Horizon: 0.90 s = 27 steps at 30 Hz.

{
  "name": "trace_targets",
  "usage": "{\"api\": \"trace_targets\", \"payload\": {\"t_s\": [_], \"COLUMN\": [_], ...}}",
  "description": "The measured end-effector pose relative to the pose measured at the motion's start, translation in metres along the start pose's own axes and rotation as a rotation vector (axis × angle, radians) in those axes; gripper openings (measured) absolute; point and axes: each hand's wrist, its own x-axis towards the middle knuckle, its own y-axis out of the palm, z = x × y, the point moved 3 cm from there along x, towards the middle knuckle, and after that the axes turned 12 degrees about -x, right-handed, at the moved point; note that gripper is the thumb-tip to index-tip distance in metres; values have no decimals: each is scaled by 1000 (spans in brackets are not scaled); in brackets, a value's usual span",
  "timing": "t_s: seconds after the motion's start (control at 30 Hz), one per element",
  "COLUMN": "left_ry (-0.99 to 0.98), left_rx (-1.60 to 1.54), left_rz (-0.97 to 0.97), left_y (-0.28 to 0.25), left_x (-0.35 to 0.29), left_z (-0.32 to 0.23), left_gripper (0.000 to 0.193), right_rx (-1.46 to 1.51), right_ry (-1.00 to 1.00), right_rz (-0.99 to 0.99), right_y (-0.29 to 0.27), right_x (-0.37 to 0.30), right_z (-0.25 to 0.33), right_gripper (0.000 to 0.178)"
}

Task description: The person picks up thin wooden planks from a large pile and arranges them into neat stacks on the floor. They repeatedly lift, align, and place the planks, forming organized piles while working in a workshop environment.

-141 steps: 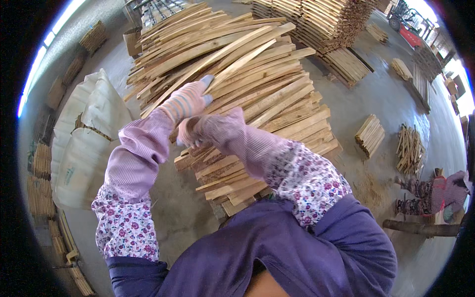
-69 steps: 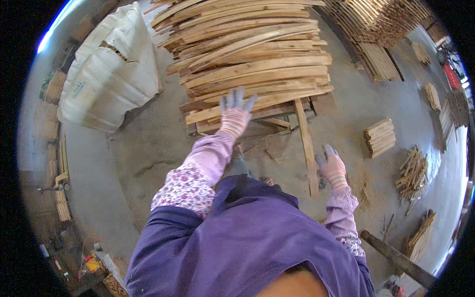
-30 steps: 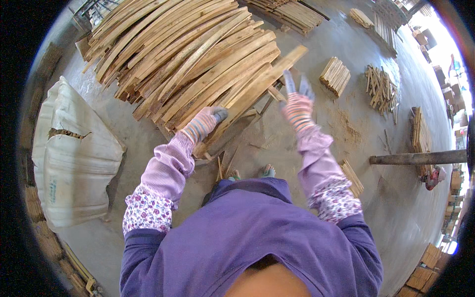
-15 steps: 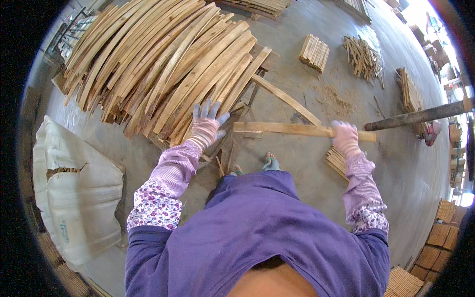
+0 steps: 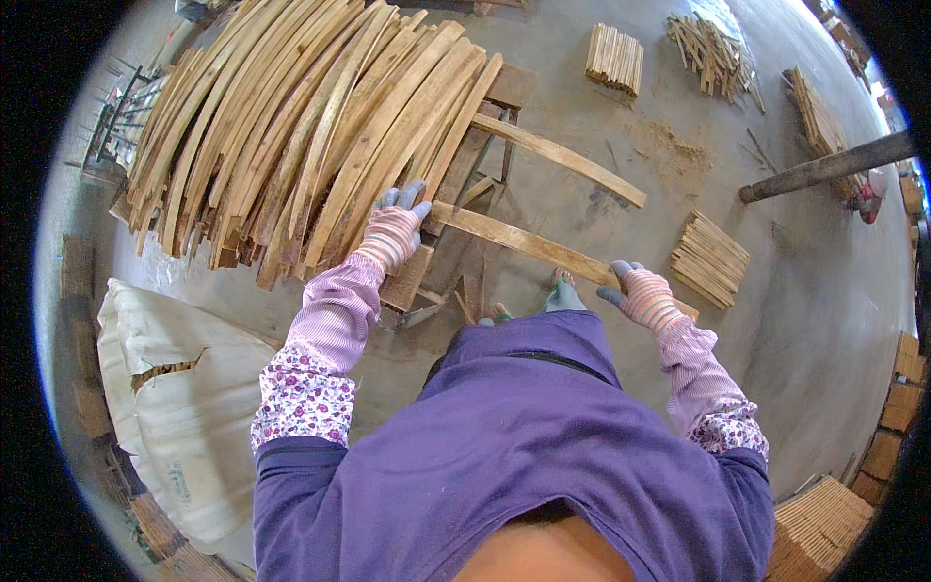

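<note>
A long pile of narrow wooden boards (image 5: 320,126) lies on a low stand at the left. At the pile's near right edge rests my left hand (image 5: 390,238), in a striped glove, its grey fingertips slightly apart beside the left end of a wooden strip (image 5: 514,236). Whether these fingers touch that strip I cannot tell. My right hand (image 5: 644,294), gloved alike, is closed around the strip near its right end. The strip slants down to the right in front of me. Farther off, another wooden strip (image 5: 562,157) sticks out from the pile toward the right.
Small stacks of cut strips (image 5: 711,259) (image 5: 614,60) and a loose heap of sticks (image 5: 711,56) are on the floor. Sawdust (image 5: 679,150) lies near them. A dark pole (image 5: 824,167) stands at the right. A torn whitish sheet-covered bundle (image 5: 179,407) is at the left.
The strip's left end has swung up to the pile's edge, and its right end has dropped nearer me. My right hand has moved down and left; the left hand's fingers have drawn closer together.
</note>
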Motion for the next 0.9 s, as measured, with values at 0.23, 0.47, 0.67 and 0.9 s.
{"api": "trace_targets", "payload": {"t_s": [0.23,0.47,0.67,0.9], "left_ry": [-131,-134,-116,-89], "left_rx": [155,130,63,204], "left_rz": [12,32,4,-40], "left_y": [18,0,-13,15], "left_x": [2,-3,0,2], "left_z": [-7,0,-7,-20], "left_gripper": [62,76,92,90], "right_rx": [51,84,144,183], "right_ry": [-68,-121,-166,-168], "right_rz": [-11,-23,-106,-103], "right_y": [1,4,6,20], "right_x": [-5,1,43,66], "right_z": [-11,14,86,89], "right_gripper": [57,55,47,45]}}
